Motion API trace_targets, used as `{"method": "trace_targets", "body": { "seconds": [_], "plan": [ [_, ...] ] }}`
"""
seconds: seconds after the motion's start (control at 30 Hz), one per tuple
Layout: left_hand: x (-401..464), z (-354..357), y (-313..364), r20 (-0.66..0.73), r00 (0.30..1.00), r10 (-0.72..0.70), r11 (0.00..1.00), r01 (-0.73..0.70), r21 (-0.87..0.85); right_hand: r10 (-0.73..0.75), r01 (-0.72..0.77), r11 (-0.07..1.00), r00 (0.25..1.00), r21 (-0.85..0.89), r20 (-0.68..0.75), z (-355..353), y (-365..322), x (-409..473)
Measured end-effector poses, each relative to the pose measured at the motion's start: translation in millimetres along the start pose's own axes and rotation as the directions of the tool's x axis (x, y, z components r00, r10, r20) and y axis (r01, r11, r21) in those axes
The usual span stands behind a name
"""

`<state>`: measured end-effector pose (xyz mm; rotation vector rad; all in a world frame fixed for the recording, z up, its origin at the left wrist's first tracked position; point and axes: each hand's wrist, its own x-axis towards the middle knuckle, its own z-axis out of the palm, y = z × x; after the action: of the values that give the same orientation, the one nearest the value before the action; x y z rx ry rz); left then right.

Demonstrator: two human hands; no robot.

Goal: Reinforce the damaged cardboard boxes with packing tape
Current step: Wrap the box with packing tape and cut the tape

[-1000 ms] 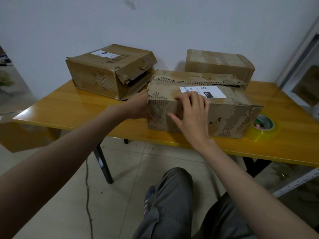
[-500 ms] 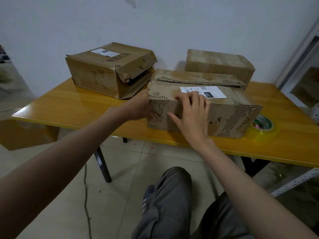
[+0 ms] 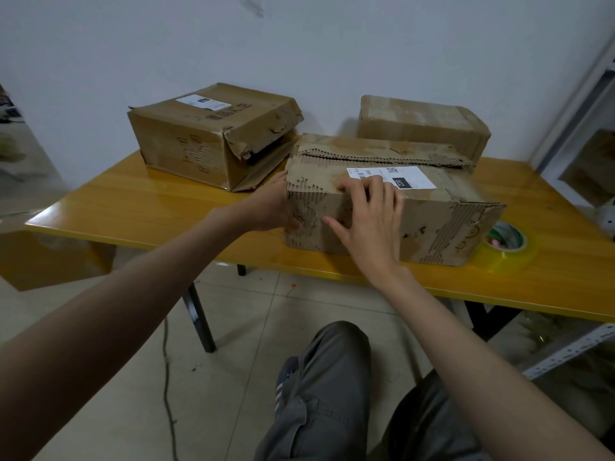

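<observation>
Nearest the viewer, the person's knees in grey trousers [image 3: 332,394] sit above a tiled floor [image 3: 133,377], both bare forearms reaching forward to a yellow table [image 3: 133,207]. The right hand [image 3: 369,224] lies over the near top edge of the torn cardboard box [image 3: 432,224] at the table's near edge, fingers bent onto the top beside the white shipping label [image 3: 399,176], thumb spread on the near face. The left hand [image 3: 273,207] is pressed against the box's left end; how its fingers lie cannot be told, since the box hides them. The two hands are set apart, one at each side of the box's left near corner. Just right of this box, touching the table, lies a roll of packing tape [image 3: 509,242], partly hidden by the box. Farther left stands a crushed box [image 3: 199,141] with a split flap. Farther right, against the white wall [image 3: 332,44], stands a third box [image 3: 422,128].
</observation>
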<state>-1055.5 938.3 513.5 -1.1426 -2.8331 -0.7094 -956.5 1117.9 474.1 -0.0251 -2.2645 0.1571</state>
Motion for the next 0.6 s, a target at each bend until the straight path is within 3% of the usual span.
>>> {"method": "trace_targets", "body": {
  "seconds": [0.3, 0.6],
  "plan": [
    [0.4, 3.4, 0.8, -0.030, 1.000, -0.006, 0.996, 0.003, -0.087, -0.005, 0.005, 1.000, 1.000, -0.009, -0.007, -1.8, 0.9, -0.8],
    [-3.2, 2.4, 2.9, -0.048, 0.999, -0.020, 1.000, 0.020, 0.005, -0.012, 0.012, 1.000, 0.999, -0.017, -0.033, 0.0, 0.9, -1.6]
  ]
}}
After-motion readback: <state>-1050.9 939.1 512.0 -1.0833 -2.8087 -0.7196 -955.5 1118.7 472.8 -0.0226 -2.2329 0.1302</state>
